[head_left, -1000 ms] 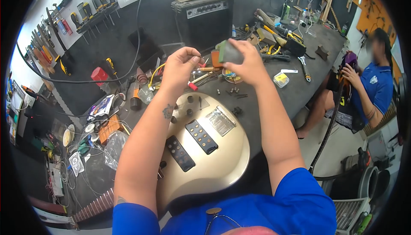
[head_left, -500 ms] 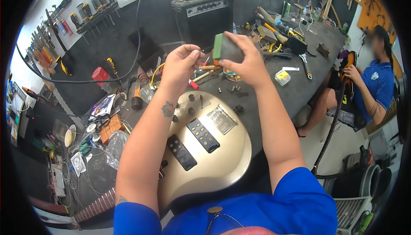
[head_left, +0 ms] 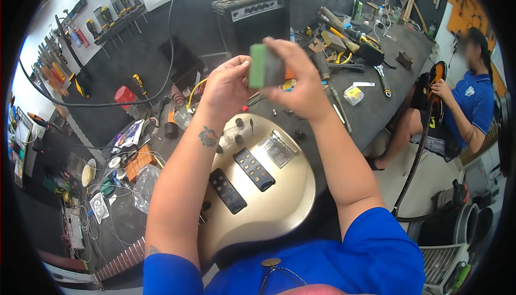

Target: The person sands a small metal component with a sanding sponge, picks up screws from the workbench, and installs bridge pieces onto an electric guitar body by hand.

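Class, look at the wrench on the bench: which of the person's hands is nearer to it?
The right. The right hand, holding a green and grey block, is left of the wrench in the picture; the left hand is farther left, past the block.

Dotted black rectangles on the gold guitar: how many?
2: one black rectangle beside the metal plate, another black rectangle nearer the left forearm, which may hide more.

No word, number or brand can be read here. The blue shirt (head_left: 482,98) of the seated person (head_left: 458,115) carries a white emblem (head_left: 470,91), and a white card (head_left: 99,208) carries dark print, but both are too small to tell.
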The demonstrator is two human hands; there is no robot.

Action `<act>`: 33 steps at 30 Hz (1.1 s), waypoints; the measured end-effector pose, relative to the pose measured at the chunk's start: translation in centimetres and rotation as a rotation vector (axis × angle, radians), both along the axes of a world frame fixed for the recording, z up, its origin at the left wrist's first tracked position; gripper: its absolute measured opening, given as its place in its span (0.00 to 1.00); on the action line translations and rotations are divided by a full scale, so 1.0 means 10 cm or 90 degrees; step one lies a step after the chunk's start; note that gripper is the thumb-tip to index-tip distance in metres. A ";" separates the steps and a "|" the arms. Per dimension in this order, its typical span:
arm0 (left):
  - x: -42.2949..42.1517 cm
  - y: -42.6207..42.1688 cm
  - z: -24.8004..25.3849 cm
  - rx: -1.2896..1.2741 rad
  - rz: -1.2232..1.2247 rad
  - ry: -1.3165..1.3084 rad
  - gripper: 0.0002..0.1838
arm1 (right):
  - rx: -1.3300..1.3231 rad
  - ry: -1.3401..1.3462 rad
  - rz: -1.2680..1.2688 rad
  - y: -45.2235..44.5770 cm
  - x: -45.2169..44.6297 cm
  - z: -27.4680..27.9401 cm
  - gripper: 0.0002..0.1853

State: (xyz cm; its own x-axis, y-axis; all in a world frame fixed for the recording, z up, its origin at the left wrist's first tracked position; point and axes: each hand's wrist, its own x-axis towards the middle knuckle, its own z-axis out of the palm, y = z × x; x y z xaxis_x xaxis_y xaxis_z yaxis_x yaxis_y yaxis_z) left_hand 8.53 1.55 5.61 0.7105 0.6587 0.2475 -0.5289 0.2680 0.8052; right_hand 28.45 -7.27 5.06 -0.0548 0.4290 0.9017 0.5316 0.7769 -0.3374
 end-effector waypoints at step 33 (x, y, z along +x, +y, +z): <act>-0.10 0.20 -0.06 0.084 0.023 0.060 0.09 | -0.072 0.013 -0.165 0.25 0.30 -0.12 0.46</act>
State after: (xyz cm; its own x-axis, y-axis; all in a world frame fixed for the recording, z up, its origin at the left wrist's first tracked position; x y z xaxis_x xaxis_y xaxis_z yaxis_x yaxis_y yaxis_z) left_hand 7.51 3.54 4.97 0.7116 0.6497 0.2674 -0.4566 0.1385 0.8788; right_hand 31.48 -4.80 3.87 0.0871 0.5245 0.8469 0.6996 0.5730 -0.4268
